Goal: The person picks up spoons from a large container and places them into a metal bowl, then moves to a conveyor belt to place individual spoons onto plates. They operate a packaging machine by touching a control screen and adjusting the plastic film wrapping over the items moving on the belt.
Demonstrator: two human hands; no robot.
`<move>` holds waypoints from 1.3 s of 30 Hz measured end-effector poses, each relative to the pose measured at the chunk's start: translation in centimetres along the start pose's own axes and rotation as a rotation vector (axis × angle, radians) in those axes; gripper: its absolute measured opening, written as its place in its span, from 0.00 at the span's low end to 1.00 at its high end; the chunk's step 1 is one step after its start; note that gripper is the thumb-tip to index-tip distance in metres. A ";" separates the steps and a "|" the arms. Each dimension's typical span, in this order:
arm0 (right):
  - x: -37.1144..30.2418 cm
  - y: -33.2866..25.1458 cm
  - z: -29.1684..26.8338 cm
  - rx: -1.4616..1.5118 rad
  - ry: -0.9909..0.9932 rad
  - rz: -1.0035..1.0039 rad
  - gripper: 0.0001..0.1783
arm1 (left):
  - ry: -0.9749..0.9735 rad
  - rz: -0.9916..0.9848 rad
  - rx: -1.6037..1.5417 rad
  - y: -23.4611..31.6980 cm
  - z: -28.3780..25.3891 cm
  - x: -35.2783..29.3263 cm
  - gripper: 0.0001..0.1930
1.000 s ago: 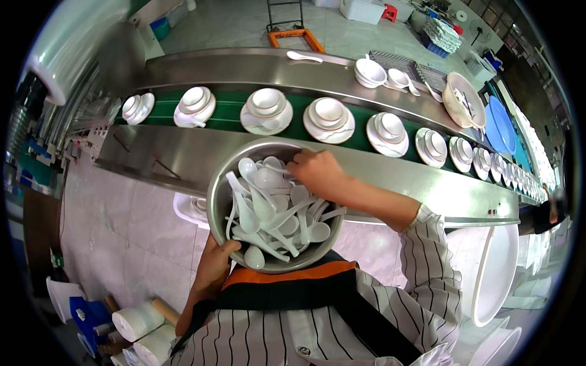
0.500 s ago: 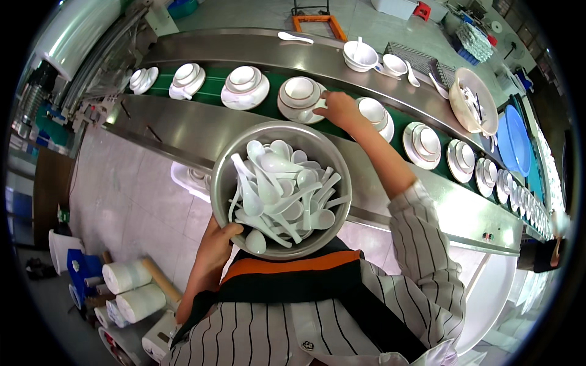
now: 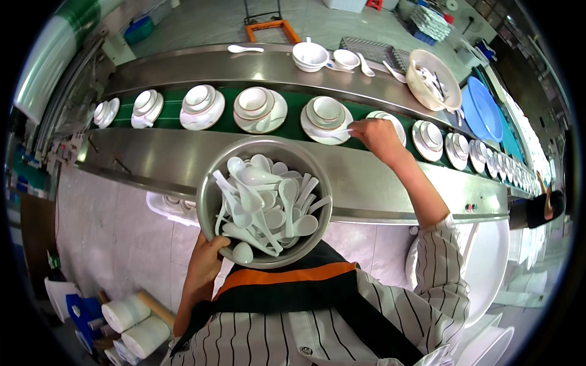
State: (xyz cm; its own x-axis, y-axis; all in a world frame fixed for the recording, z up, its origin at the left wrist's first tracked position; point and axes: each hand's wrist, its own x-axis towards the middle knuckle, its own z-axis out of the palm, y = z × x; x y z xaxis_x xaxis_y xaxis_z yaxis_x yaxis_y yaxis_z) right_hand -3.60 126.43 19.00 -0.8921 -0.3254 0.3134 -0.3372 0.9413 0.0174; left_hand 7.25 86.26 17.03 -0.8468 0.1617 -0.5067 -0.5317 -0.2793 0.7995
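Near centre, the left hand (image 3: 206,255) grips a steel bowl (image 3: 310,163) of white soup spoons (image 3: 262,198); farther right, the right hand (image 3: 379,138) — pinching a single spoon (image 3: 342,132) — meets a bowl-stacked plate (image 3: 320,136).

Soup spoons (image 3: 249,198) gleaming white, mixing bowl (image 3: 325,183) silver-grey! Conveyor belt (image 3: 293,116) vivid green; plates (image 3: 279,113) white, small bowls (image 3: 328,108) white too, thin brownish rims. Tabletop (image 3: 165,146) silver-grey. Here's apron (image 3: 268,296): black, bold orange band! Shirt (image 3: 256,332) pale, dark vertical pinstripes. Farther out, tub (image 3: 482,110) bright blue, basin (image 3: 421,96) cream, trolley frame (image 3: 287,33) orange.
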 end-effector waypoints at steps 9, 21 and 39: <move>0.1 0.7 8.7 -0.114 0.015 0.191 0.12 | -0.126 0.043 0.130 0.7 1.9 -0.6 0.26; -14.2 2.9 -6.7 0.239 -0.199 -0.386 0.10 | -0.244 -0.100 0.156 -4.3 15.9 0.7 0.27; -24.0 26.5 1.8 -0.011 0.170 0.060 0.06 | -0.240 -0.215 0.304 -9.7 28.1 -0.6 0.29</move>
State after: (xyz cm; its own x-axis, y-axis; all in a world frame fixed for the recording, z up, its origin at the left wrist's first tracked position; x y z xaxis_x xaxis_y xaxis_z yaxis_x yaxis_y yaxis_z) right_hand 8.37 159.00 10.22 -0.8467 -0.2493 0.4702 -0.2806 0.9598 0.0036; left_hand 12.58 115.49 18.67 -0.6763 0.4110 -0.6113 -0.6450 0.0704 0.7609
